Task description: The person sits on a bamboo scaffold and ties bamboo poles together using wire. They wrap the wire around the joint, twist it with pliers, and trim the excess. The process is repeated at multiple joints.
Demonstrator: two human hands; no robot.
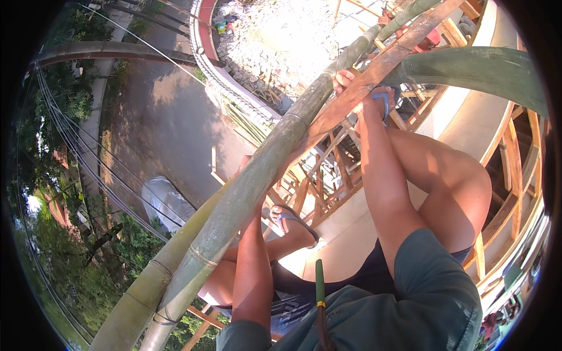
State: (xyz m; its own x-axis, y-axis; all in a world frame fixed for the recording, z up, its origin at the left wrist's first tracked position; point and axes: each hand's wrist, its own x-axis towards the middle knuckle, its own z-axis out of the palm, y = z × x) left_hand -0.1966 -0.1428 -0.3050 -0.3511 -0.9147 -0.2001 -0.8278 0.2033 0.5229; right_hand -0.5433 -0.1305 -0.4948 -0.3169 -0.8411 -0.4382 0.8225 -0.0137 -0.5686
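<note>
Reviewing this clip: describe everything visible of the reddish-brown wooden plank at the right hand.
The plank is long and narrow, reddish-brown with darker patches. It slants from the upper right toward the picture's middle, close alongside the grey-green bamboo pole; its lower end is hard to make out. It crosses in front of the right hand, whose fingers show past its edge.

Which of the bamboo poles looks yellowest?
The leftmost pole, at lower left: its yellow-green sets it apart from the greyer pole alongside and the thick green pole at upper right.
</note>
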